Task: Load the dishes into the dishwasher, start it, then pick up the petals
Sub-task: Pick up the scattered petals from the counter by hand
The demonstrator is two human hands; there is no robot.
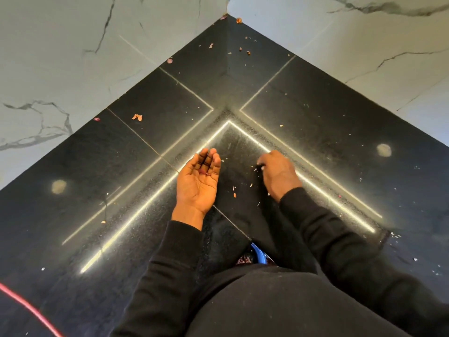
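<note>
Small dried petals lie scattered over a glossy black tiled floor. An orange petal lies to the left, pink petals sit farther off, and tiny bits lie between my hands. My left hand is held palm up over the floor, fingers relaxed, with a few reddish petal bits resting in the palm. To its right, my right hand is palm down at the floor, its fingertips pinching at a small pale petal bit. No dishes or dishwasher are in view.
White marble-look walls meet in a corner ahead and bound the floor on both sides. Bright light strips reflect in the tiles. A red cord crosses the bottom left. Something blue shows near my knees.
</note>
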